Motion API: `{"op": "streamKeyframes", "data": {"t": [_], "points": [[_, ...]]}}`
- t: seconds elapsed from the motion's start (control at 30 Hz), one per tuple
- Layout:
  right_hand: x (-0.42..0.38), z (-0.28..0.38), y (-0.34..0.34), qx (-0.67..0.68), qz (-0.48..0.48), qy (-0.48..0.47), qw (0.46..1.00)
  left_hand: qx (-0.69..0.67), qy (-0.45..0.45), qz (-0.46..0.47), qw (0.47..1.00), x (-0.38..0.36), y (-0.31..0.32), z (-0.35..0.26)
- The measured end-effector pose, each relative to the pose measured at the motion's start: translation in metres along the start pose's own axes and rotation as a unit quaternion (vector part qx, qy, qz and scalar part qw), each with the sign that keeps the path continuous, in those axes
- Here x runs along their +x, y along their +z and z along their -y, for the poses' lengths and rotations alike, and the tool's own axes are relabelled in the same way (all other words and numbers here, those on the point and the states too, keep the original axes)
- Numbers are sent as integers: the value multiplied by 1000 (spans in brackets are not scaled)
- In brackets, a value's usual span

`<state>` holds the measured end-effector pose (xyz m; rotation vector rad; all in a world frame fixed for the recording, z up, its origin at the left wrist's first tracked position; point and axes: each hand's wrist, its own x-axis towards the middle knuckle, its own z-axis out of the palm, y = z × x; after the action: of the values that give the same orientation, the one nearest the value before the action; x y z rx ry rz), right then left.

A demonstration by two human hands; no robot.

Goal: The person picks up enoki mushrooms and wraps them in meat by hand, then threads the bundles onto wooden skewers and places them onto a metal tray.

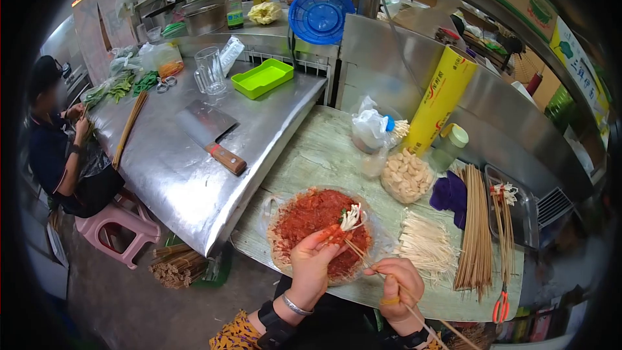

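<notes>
My left hand (308, 271) is closed around a small bundle of enoki mushrooms (352, 216), their white stems fanning out above the fingers and red meat smeared on the fingertips. It hovers over a broad heap of red minced meat (304, 210) on a round base with plastic film. In my right hand (396, 285) is a bamboo skewer (356, 249), gripped between thumb and fingers, its tip at the bundle. To the right lie a pile of loose enoki (424, 246), a thick stack of bamboo skewers (475, 240) and several skewers with enoki (505, 220) at their ends.
Orange-handled scissors (500, 309) lie at the right edge. Behind stand a bag of pale pieces (407, 178), a yellow film roll (444, 97) and a purple cloth (449, 198). A cleaver (223, 154) rests on the steel table (168, 175). Another person (55, 136) sits at the far left.
</notes>
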<state>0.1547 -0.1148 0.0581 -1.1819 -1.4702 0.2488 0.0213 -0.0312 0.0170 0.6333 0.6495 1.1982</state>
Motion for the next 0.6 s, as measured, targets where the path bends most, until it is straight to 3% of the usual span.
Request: {"op": "streamKeyframes", "data": {"t": [0.17,0.6], "points": [[9,4,0,-53,54,-75,994,1,1,8,1000,3,-4,2],[14,-1,11,-88,68,-107,988,25,17,6,1000,12,-8,2]]}}
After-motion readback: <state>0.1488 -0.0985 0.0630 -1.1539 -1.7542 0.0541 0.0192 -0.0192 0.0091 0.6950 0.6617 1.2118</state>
